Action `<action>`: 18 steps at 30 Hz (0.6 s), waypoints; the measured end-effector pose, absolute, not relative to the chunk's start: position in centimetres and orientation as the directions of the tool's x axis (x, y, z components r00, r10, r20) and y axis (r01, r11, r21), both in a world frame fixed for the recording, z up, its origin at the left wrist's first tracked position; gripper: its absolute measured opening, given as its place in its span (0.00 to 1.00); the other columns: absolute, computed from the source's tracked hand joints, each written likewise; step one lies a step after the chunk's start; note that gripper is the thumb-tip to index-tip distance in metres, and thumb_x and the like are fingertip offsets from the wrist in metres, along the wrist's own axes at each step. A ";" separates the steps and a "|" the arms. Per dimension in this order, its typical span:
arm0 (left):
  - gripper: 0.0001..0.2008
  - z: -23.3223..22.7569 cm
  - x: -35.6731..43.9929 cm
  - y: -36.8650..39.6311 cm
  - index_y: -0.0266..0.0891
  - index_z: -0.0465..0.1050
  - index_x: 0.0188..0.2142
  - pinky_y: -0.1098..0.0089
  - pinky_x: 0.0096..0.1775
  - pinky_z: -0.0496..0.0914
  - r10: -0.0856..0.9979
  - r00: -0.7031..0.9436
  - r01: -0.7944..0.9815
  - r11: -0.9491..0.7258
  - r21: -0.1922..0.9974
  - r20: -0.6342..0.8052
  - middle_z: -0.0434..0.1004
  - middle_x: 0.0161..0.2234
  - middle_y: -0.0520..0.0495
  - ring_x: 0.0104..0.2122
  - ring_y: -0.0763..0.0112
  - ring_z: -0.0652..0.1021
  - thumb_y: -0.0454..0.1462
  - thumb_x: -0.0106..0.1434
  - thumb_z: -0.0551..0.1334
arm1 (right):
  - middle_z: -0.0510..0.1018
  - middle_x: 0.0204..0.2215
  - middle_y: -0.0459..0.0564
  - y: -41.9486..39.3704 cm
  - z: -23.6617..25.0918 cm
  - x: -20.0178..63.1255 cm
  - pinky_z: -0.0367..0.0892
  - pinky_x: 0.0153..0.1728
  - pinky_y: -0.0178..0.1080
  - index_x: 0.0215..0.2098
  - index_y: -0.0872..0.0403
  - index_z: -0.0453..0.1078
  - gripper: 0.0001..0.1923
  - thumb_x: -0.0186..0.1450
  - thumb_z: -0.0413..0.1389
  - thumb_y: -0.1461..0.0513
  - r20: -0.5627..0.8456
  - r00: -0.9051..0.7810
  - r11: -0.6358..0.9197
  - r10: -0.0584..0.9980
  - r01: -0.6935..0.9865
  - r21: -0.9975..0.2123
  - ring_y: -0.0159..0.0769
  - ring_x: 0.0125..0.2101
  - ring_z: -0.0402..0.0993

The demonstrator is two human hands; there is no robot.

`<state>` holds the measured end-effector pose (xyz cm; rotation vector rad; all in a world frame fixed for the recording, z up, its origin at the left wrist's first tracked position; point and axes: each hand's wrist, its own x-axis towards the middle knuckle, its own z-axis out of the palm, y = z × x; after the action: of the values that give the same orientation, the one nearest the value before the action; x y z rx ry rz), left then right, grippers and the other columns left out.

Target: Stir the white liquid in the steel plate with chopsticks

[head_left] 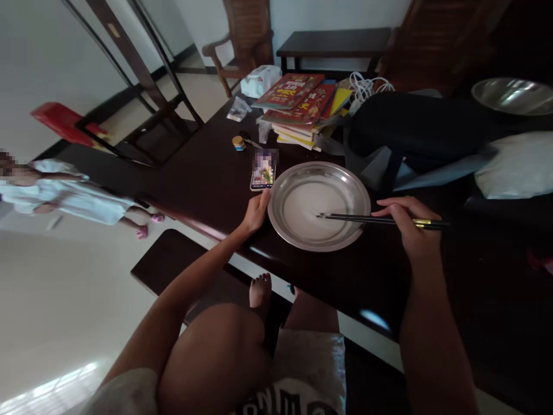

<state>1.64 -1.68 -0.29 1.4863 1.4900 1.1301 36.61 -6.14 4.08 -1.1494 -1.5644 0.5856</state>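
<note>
A round metal plate point(280, 226) rests on the dark table before me, with a whitish layer point(302, 202) over its bottom, maybe a liquid. My left hand point(257, 211) holds the plate's left rim, thumb near the edge and the other fingers partly hidden. Between the fingers of my right hand point(410, 225) is a pair of black chopsticks point(358, 218) with gold bands. Their tips reach into the middle of the plate and touch or nearly touch the whitish layer. Just behind the plate lies a phone point(263, 170) with its screen lit.
Red-covered books point(298, 104) are stacked at the back, near a small jar point(238, 143) and white cables point(367, 86). A dark bag point(415, 127) and a white bag point(518, 164) lie to the right, below another metal basin point(514, 95). A person point(78, 196) is at the left.
</note>
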 end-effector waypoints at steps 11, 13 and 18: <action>0.37 -0.4 0.2 -1.7 0.41 0.64 0.24 0.66 0.35 0.66 0.994 0.062 0.438 -0.108 0.892 0.090 0.67 0.24 0.50 0.29 0.69 0.67 0.69 0.68 0.45 | 0.85 0.30 0.46 -6.0 4.4 35.3 0.74 0.37 0.46 0.42 0.44 0.83 0.09 0.73 0.58 0.58 0.463 -0.013 0.432 0.886 0.386 -0.815 0.42 0.35 0.80; 0.37 -0.2 0.0 -1.8 0.41 0.64 0.23 0.66 0.35 0.67 0.992 0.095 0.444 -0.117 0.888 0.084 0.67 0.24 0.49 0.29 0.68 0.68 0.68 0.69 0.45 | 0.86 0.32 0.46 -6.0 4.3 35.1 0.74 0.38 0.46 0.43 0.44 0.83 0.10 0.73 0.58 0.59 0.458 -0.118 0.465 0.881 0.402 -0.789 0.42 0.37 0.80; 0.37 -0.1 -0.2 -2.1 0.43 0.56 0.18 0.67 0.29 0.63 0.992 0.125 0.501 -0.085 0.861 0.025 0.59 0.18 0.51 0.23 0.71 0.63 0.66 0.70 0.42 | 0.86 0.34 0.47 -6.1 4.1 35.0 0.73 0.40 0.47 0.42 0.45 0.83 0.09 0.72 0.59 0.60 0.495 -0.048 0.466 0.868 0.426 -0.776 0.42 0.37 0.79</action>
<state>-0.22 -2.15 -0.06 1.6853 1.4651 0.8645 34.99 -6.06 4.05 -1.1298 -1.6642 0.5259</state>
